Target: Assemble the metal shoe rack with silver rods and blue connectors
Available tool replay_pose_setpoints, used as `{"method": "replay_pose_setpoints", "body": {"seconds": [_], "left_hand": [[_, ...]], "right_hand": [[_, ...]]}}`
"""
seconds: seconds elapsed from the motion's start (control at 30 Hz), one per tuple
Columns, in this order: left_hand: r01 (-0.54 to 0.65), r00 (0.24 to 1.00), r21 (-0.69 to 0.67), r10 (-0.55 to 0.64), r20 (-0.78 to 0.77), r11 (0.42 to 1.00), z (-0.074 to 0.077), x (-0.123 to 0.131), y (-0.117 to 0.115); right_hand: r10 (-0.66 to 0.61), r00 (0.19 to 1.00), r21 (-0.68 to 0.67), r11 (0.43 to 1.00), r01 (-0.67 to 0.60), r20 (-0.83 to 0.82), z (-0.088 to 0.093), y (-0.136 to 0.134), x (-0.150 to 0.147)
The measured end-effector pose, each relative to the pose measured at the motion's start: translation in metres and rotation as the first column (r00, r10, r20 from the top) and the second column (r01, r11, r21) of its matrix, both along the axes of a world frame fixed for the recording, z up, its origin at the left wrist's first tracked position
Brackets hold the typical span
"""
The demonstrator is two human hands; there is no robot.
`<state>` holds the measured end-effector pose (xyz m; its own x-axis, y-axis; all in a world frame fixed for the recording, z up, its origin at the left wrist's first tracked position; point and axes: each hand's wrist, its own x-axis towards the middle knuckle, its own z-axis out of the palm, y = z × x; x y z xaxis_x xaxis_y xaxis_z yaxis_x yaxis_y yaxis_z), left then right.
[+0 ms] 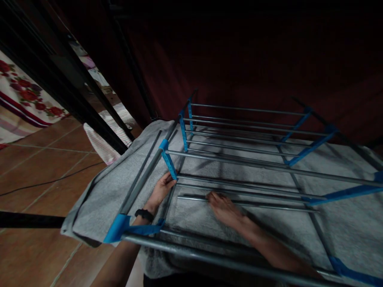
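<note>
A metal rack (239,159) of grey tubes and blue plastic joints lies on its side over a grey blanket (98,199) spread on a brown tiled floor (38,159). The left hand (161,189) reaches in from the near left, with a black watch (144,214) on the wrist, and its fingers curl around the lower end of a blue joint (168,160) where that piece meets a thin grey rod; the hand is partly closed there, thumb side up. The right hand (223,207) comes in from the near right and lies palm down, fingers mostly straight, on a loose rod (269,204) that runs left to right just in front of the left hand; the fingertips press its left end, but whether they wrap under it cannot be told. That rod rests on the blanket below the rack's fixed bars, its far end pointing right toward another blue joint (344,194). A thick grey tube (209,257) crosses the near edge of the view above both forearms, joined at the near left by a blue corner piece (118,227). At the far left, a flowered cloth (20,91) hangs beyond dark bars (89,107), and a black cable (44,181) trails across the tiles.
</note>
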<state>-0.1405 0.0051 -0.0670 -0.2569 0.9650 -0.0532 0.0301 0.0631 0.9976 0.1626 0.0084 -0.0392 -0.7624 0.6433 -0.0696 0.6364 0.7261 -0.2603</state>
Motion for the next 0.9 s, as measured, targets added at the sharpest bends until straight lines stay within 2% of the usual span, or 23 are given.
{"method": "replay_pose_setpoints", "body": {"seconds": [0.1,0.2,0.3,0.57,0.9], "left_hand": [[0.003,1.000,0.000,-0.003,0.014,1.000,0.001,-0.001,0.000],[-0.004,1.000,0.007,0.004,-0.001,1.000,-0.001,-0.001,0.000],[-0.008,1.000,0.011,0.007,0.018,1.000,-0.004,-0.002,0.001],[-0.026,0.999,0.020,0.026,-0.020,0.999,-0.011,-0.005,0.004],[-0.026,1.000,0.051,0.027,-0.008,0.998,-0.006,-0.001,0.001]], "right_hand": [[-0.114,0.993,-0.022,0.993,0.114,-0.011,0.012,0.006,0.004],[-0.157,0.987,-0.018,0.987,0.157,-0.025,0.021,0.016,0.006],[-0.145,0.988,0.040,0.988,0.147,-0.049,0.029,0.021,0.003],[-0.061,0.995,0.162,0.984,0.074,-0.082,0.053,0.008,-0.018],[-0.071,0.988,0.195,0.976,0.097,-0.136,0.083,0.037,-0.028]]}}
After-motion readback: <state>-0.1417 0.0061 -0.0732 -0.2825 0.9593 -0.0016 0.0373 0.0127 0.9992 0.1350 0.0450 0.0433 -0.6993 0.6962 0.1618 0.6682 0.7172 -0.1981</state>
